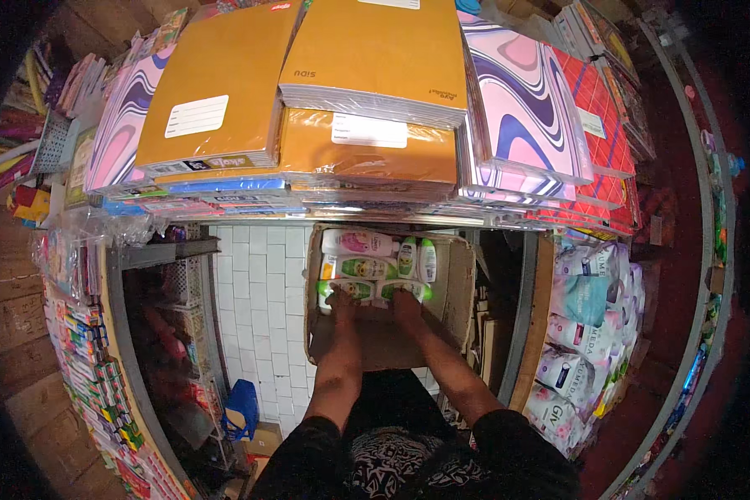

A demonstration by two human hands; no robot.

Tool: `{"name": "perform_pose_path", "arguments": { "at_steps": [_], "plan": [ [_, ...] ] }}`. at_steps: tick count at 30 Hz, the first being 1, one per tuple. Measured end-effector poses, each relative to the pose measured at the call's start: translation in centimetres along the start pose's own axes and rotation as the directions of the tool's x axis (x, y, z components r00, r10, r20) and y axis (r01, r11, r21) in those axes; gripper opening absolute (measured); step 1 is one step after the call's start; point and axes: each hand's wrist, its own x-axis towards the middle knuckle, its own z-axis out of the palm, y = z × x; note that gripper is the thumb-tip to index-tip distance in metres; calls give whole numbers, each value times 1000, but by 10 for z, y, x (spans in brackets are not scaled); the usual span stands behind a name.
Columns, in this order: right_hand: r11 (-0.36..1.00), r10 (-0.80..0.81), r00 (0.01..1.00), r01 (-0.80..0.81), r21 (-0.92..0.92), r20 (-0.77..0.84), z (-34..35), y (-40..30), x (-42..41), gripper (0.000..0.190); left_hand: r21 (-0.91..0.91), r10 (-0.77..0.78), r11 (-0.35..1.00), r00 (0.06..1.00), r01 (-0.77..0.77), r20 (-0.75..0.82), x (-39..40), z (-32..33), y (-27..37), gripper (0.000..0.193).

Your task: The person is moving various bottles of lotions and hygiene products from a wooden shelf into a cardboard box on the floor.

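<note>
An open cardboard box stands low in front of me, below the shelf edge. Both of my hands reach down inside it. My left hand is on a white plastic bottle with a green cap, its fingers over the near side. A similar green-capped bottle lies to the right, with my right hand on it. Behind these lie another green-and-white bottle and a white bottle with a pink label. Two more green-capped bottles, one of them an upright-lying bottle, fill the back right corner.
Plastic-wrapped brown notebooks and marbled pink-and-purple notebooks overhang the box on a shelf. Packs bearing writing line the right. Small cartons are stacked left. A blue bag sits on the white tiled floor.
</note>
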Motion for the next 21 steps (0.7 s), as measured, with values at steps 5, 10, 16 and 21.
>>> {"name": "perform_pose_path", "arguments": {
  "at_steps": [5, 10, 16, 21],
  "plan": [
    [993, 97, 990, -90, -71, 106, -12, -7, 1, 17, 31, -12, 999, 1000, 12, 27, -3, 2, 1, 44],
    [991, 120, 979, -109, -79, 162, -22, -15, 1, 25, 103, -29, 995, 996, 21, 78, -12, 9, 13, 45],
    [983, 168, 968, -180, 48, 185, -21, -19, -13, 31, 227, -63, 974, 984, 25, 164, -29, 19, 28, 45],
    [986, 138, 973, -152, 64, 186, -31, -24, -33, 37, 359, -108, 933, 957, 5, 269, -45, 30, 39, 45]
  ]
}}
